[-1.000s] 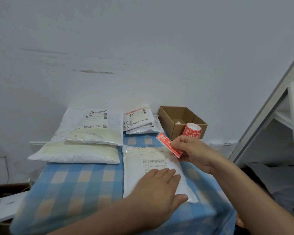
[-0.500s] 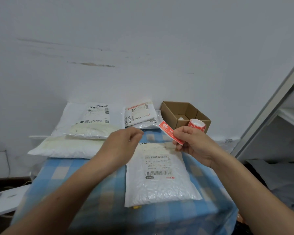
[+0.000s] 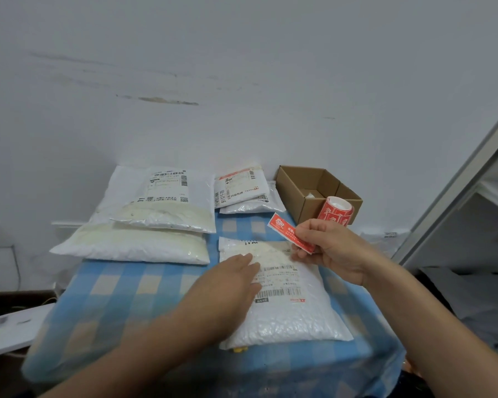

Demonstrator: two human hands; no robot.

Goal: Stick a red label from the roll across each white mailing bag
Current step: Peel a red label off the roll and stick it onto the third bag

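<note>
Setting: plain white wall (image 3: 242, 81) behind; blue-and-white checked tablecloth (image 3: 144, 285) across the lower centre of the frame.
Bag in work: white bubble-plastic mailing bag (image 3: 288, 317) lies flat at centre, shipping slip up, no red strip on it yet.
Left hand: left hand (image 3: 227, 285) lies flat on the bag's upper left part, fingers straight and together, pressing down, gripping nothing.
Right hand: right hand (image 3: 334, 248), right of centre, pinches the lower end of a red paper label (image 3: 285, 228) between thumb and fingers.
Label position: in the air over the bag's upper right corner, tilted, free end pointing to the upper left; clear of the bag and apart from the left fingertips.
Roll: roll of red labels (image 3: 335, 211) stands behind the right hand, against a brown cardboard box (image 3: 302, 182).
Other white mailing bags: stacked at centre left (image 3: 133, 245); one small bag (image 3: 239, 188) shows a red strip.
Step, as judged: bag steadied, label ready; sticking not yet done.
Next move: lower the label across the bag, set one end, then smooth it over the bumpy plastic to avoid creases.
</note>
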